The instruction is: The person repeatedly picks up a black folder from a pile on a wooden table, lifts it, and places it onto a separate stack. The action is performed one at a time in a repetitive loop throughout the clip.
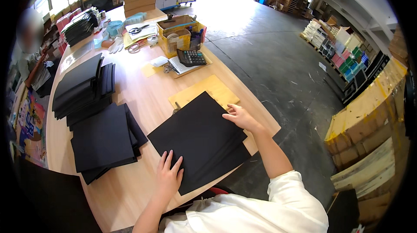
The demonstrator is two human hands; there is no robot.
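A small stack of square black boards point(197, 139) lies in front of me, its sheets slightly fanned toward the right. My left hand point(169, 173) rests with spread fingers over the stack's lower left edge. At its upper right edge is my right hand point(240, 116), fingers loosely bent and apart, touching the top board's rim. Left of these lies another pile of black boards point(104, 139), unevenly stacked. Beyond it stands a taller pile of black boards point(80, 83). Partly under my stack are a yellow envelope point(204, 90) and a metal clip point(176, 108).
On the wooden table point(134, 83) sit a calculator point(191, 58), a yellow-taped box of tools point(173, 42), scissors point(139, 29) and a far black stack point(80, 27). A person point(37, 68) is at the left. Taped cartons point(365, 107) stand on the right.
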